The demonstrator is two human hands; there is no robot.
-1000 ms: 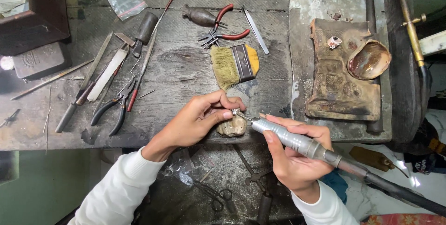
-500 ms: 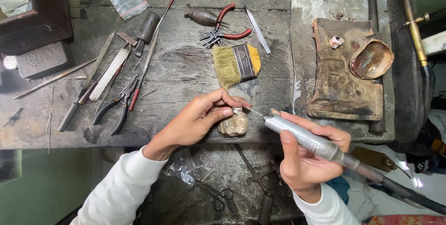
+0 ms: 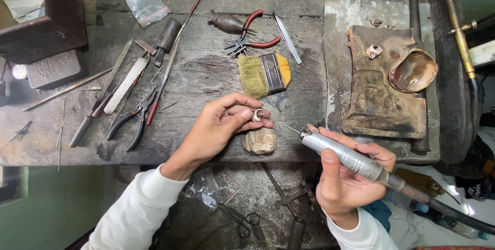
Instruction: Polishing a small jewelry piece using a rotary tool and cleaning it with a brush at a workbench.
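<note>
My left hand [image 3: 219, 128] pinches a small silver ring [image 3: 257, 115] between thumb and fingers, lifted just above a worn wooden bench peg [image 3: 260, 140] at the bench's front edge. My right hand [image 3: 343, 178] grips a silver rotary handpiece [image 3: 348, 158], whose thin bit points left toward the ring and stands a short way off it. A dark flexible shaft runs from the handpiece to the lower right.
On the dark wooden bench [image 3: 206, 79] lie a yellow-handled brush [image 3: 264, 73], red-handled pliers [image 3: 252, 36], black pliers [image 3: 135, 118], files and gravers at the left, a dark box [image 3: 41, 23], and a charred block [image 3: 379, 90] with a shell dish [image 3: 412, 70] at the right. More tools lie in the tray below.
My left hand lifted the ring off the peg and turned it upward. My right hand drew the handpiece back to the right, so the bit no longer touches the ring.
</note>
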